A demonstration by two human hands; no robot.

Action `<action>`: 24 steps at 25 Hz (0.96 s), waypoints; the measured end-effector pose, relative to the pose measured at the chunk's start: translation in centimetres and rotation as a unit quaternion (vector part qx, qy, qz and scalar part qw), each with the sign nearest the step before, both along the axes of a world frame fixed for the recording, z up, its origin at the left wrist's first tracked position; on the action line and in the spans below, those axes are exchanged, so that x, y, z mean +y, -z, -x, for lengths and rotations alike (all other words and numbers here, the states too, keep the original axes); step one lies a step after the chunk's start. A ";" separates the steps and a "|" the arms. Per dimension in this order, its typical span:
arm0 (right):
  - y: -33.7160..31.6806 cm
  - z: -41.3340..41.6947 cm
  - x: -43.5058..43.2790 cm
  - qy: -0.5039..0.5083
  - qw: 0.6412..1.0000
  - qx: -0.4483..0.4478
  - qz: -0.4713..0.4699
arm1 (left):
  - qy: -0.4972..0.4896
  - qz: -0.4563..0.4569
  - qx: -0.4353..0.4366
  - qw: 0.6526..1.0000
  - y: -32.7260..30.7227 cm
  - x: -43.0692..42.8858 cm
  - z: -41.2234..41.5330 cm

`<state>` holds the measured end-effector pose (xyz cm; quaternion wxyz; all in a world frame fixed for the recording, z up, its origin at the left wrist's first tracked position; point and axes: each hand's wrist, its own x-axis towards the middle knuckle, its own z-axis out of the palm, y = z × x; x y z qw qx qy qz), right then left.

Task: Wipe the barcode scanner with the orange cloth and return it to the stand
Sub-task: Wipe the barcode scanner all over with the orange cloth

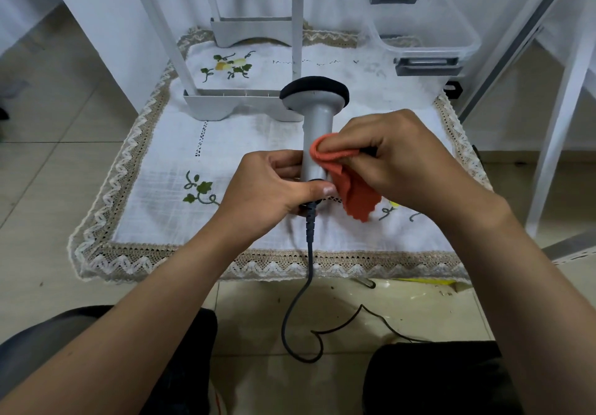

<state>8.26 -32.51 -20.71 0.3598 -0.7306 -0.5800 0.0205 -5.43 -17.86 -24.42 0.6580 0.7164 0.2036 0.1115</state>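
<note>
orange cloth [350, 177] pinched in right hand [398, 159], pressed on grey barcode scanner [317, 130] handle. left hand [274, 189] grips handle base, scanner held above embroidered tablecloth [225, 143], head pointing away.

Counter [180, 285]: low, fully covered by a white embroidered cloth [245, 143] with beige and white lace trim hanging over the edges. Green vine and yellow fruit embroidery near the far left and near left corners. Resting on the cloth: a white rack [206, 105] with slanted upright posts, far centre left; a clear plastic lidded box [425, 27] with grey latches, far right corner. Floor [48, 156]: pale tile, with a dark cable [303, 330] looped on it below the near edge.
</note>
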 end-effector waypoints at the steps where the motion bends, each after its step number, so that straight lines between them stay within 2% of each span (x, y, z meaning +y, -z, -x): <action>1: -0.1 0.0 0.0 -0.015 1.000 -0.005 0.014 | 0.001 -0.004 -0.002 1.000 -0.1 0.0 0.0; 5: -0.6 -0.4 -0.3 -0.009 1.000 -0.012 0.000 | 0.001 -0.002 -0.009 1.000 -0.2 -0.1 0.1; 8: -0.6 -0.1 -0.3 -0.037 0.998 -0.011 0.048 | 0.006 -0.013 -0.008 1.000 -0.1 -0.1 0.1; 16: -0.7 0.0 -0.5 -0.010 0.999 0.022 0.032 | 0.000 -0.002 -0.020 1.000 -0.2 -0.1 0.1; 19: -0.9 0.1 -0.6 -0.021 0.997 0.038 0.058 | 0.006 0.000 -0.018 1.000 0.0 -0.1 0.1; 21: -0.8 0.0 -0.6 -0.003 0.999 0.042 0.035 | 0.002 0.013 -0.024 1.000 0.1 -0.1 0.0; 24: -1.1 0.3 -0.7 -0.024 0.995 0.069 0.061 | 0.005 0.031 -0.029 0.999 0.1 0.0 -0.1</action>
